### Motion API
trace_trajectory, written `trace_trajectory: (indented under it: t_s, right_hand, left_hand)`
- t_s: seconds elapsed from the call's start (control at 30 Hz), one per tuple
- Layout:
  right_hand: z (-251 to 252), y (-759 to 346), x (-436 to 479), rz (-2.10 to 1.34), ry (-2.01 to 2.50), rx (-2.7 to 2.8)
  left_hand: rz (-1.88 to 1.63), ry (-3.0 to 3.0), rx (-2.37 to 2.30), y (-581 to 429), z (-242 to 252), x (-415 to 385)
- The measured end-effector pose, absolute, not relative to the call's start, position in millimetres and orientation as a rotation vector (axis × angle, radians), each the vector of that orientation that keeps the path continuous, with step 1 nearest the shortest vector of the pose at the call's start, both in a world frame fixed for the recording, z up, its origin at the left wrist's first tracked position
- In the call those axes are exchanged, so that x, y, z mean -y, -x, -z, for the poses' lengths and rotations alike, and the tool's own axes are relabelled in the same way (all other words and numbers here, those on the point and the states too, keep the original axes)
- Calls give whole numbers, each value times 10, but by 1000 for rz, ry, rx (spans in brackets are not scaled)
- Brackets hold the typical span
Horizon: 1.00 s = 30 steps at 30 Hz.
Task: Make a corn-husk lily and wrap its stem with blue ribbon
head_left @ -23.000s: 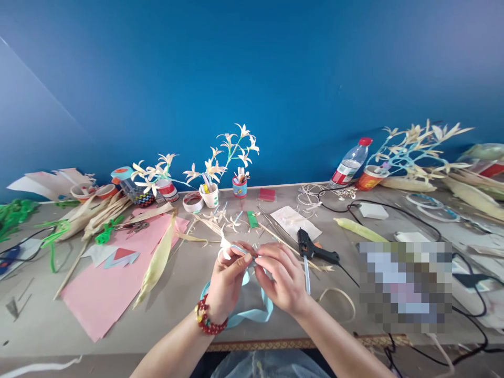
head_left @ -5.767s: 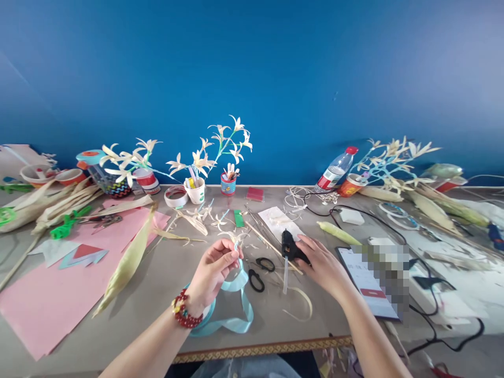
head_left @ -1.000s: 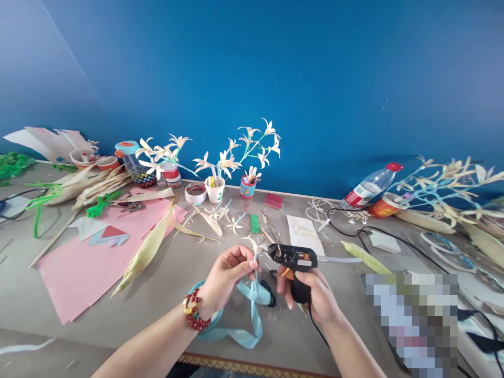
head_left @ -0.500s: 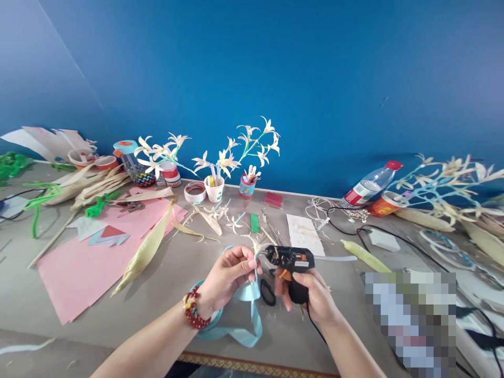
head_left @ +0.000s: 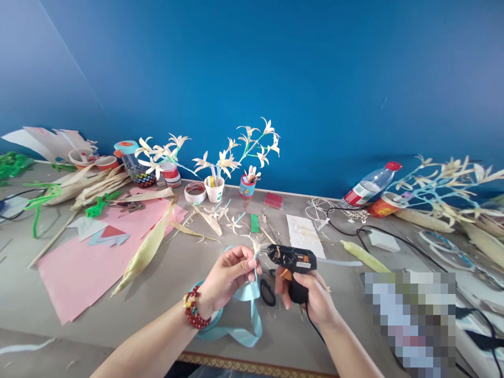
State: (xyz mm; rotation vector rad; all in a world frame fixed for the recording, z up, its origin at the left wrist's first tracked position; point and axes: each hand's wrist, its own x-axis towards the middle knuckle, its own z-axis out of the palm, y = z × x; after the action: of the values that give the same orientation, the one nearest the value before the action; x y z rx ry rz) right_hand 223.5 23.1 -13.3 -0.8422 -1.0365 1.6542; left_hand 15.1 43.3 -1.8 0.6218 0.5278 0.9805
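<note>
My left hand (head_left: pixel 232 270) pinches the stem of a pale corn-husk flower (head_left: pixel 255 242), with light blue ribbon (head_left: pixel 252 320) hanging from it and trailing over the table. In my right hand (head_left: pixel 311 299) is a black hot glue gun (head_left: pixel 291 257), fingers wrapped round its handle near the orange trigger. Its nozzle points left, close to the flower's base; whether they touch I cannot tell. A clear glue stick (head_left: pixel 340 262) sticks out of the gun's back. Partly under my left wrist lies the blue ribbon roll (head_left: pixel 214 319). Scissors with black handles (head_left: pixel 268 292) lie between my hands, partly hidden.
Finished husk flowers stand in a white cup (head_left: pixel 214 190) and a red-orange cup (head_left: pixel 384 205). Pink paper (head_left: pixel 74 278) and a dried husk (head_left: pixel 147 247) lie left. A plastic bottle (head_left: pixel 366 186) leans at back right, beside a black cable (head_left: pixel 409 247). A blurred patch covers the lower right.
The glue gun has shifted slightly to the right, its nozzle a little further from the flower. My left hand stays nearly still with the flower.
</note>
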Motion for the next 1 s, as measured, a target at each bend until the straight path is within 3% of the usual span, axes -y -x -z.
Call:
trace_trajectory:
  t_s: [1.0]
  right_hand:
    - [78, -2296, -199, -1595, 851, 995]
  left_hand:
    - [-983, -587, -519, -145, 28, -447]
